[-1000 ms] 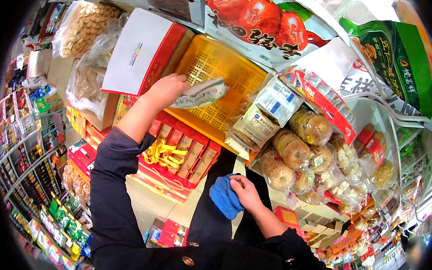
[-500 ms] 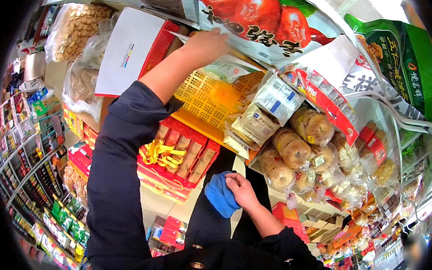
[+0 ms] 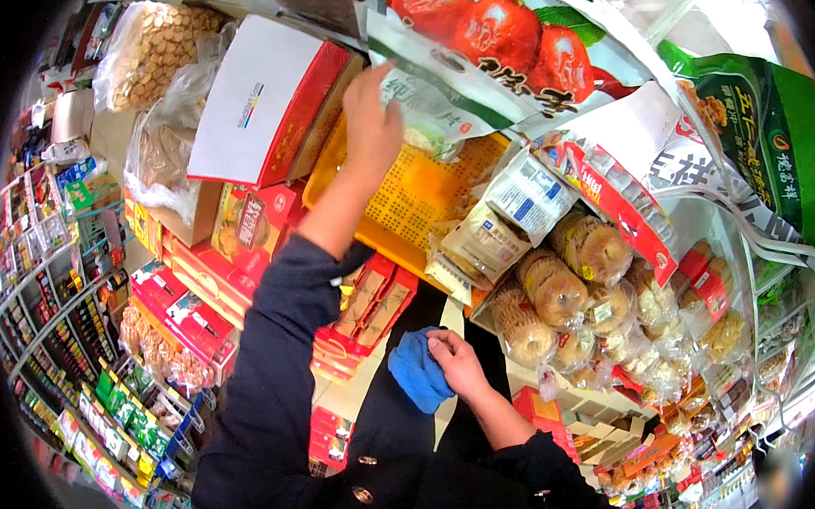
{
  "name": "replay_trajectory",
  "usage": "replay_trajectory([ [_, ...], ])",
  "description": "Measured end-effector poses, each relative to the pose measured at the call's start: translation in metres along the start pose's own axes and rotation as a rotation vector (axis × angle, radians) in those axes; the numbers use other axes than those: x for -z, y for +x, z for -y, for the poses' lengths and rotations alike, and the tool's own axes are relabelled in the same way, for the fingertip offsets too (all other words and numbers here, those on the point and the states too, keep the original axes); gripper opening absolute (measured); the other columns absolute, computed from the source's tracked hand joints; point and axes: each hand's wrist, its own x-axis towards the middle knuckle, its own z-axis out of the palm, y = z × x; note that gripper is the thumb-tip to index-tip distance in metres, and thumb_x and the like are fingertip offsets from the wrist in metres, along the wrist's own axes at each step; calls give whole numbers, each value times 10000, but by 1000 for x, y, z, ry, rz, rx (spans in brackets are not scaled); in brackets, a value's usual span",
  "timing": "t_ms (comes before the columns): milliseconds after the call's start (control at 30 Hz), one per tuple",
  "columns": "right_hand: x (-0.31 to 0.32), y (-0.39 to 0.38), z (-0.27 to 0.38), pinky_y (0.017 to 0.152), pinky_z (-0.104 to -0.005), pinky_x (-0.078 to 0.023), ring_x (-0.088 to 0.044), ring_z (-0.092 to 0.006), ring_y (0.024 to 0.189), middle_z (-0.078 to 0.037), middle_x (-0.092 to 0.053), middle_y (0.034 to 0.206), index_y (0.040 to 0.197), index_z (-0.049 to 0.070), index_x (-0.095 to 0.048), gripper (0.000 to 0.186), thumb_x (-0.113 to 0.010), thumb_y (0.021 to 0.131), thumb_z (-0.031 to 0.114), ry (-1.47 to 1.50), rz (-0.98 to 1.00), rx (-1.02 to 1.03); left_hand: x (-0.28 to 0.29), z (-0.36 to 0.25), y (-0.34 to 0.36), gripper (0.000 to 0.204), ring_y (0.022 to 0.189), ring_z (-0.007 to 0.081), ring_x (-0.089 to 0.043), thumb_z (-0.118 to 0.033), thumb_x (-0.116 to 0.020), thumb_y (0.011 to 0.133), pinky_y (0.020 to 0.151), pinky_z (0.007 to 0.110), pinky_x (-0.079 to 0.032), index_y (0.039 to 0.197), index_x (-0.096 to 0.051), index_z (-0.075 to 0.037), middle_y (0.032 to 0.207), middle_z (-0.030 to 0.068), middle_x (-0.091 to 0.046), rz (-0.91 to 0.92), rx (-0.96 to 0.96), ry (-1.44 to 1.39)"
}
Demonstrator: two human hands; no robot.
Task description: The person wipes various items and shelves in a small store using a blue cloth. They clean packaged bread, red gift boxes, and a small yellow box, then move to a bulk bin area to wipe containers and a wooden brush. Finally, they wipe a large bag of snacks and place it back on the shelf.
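Since half a second ago, our left hand (image 3: pixel 371 128) has drawn back toward us, and the white-and-green pouch (image 3: pixel 425 90), then largely hidden beneath it, now stands tilted with its printed face in view. We see the pouch at the far side of the yellow crate (image 3: pixel 420 195), at 12 o'clock from the crate's middle. The left hand sits at 11, fingers at the pouch's left edge, index finger and thumb spread; we cannot tell whether they grip it. At 5 o'clock, our right hand (image 3: pixel 459 363) is closed on a blue cloth (image 3: pixel 417 373), which spreads toward 6 over our dark trousers (image 3: pixel 390 419). Around the crate, wrapped packets (image 3: pixel 487 236) lie at 3 o'clock and bagged ring-shaped bakes (image 3: pixel 553 290) at 4. A red box with a white top (image 3: pixel 250 90) stands at 10, just beside the crate, with a clear bag of round tan pieces (image 3: pixel 160 53) beyond it. At 1 o'clock rises a large bag printed with red fruit (image 3: pixel 502 29).
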Motion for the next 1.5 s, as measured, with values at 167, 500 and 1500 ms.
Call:
replay_trajectory([
  [167, 6, 2, -7, 738, -247, -452, -558, -105, 804, -48, -620, 897, 1102, -14, -555, 316, -560, 909, 236, -22, 12, 12, -59, 52, -94, 662, 1267, 387, -314, 54, -523, 749, 1057, 443, -250, 1360, -269, 63, 1385, 252, -303, 153, 328, 188],
  [500, 15, 3, -20, 745, -248, -451, -564, -112, 807, -57, -620, 889, 1084, -14, -564, 300, -557, 908, 229, -49, -42, -24, -90, 53, -60, 668, 1359, 378, -171, -92, -505, 852, 1104, 394, -232, 1417, -170, 28, 1493, 225, -57, 755, 358, 270],
  [1500, 31, -198, -83, 983, -395, -375, -469, -363, 1164, -250, -470, 1246, 1344, -12, -342, 679, -650, 805, 261, -1135, 503, 643, 189, -350, -456, 252, 805, 184, -604, -353, -508, 931, 715, 372, -503, 1013, -568, -122, 923, 24, -613, -45, 1480, -1821],
])
